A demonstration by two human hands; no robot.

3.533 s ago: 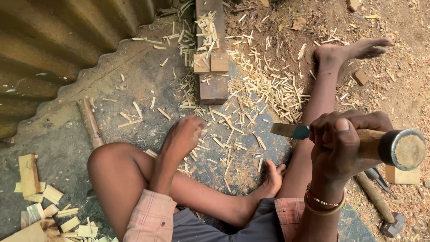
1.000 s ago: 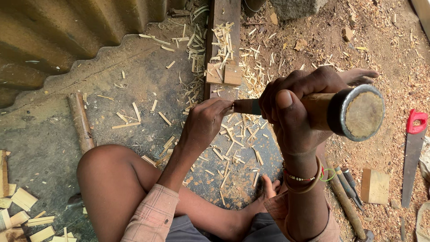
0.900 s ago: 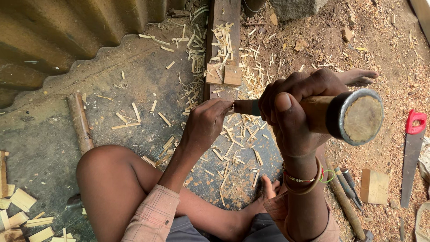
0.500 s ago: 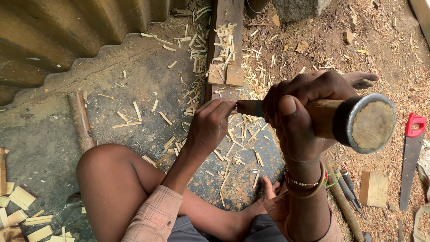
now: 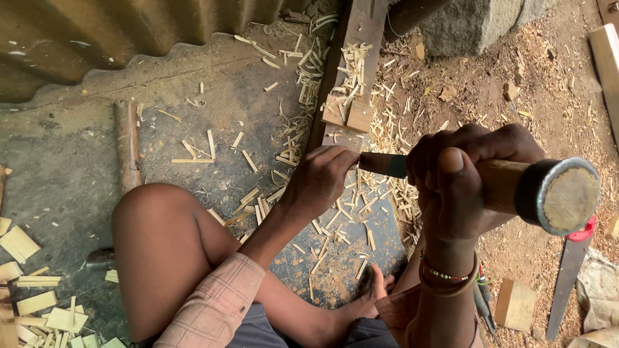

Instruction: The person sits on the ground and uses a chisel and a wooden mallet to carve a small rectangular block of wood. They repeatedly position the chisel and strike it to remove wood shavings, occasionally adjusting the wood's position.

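Right hand grips chisel; left hand beside blade.

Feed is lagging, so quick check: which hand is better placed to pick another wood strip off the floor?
Probably the left hand: it hangs low over the scattered wood strips, while the right hand is wrapped around the chisel's wooden handle.

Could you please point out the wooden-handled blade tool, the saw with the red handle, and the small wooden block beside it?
Wooden-handled blade tool (image 5: 509, 187): head view, on its wooden handle.
Saw with the red handle (image 5: 567, 277): head view, on the dark blade.
Small wooden block (image 5: 516, 304): head view, on its top face.
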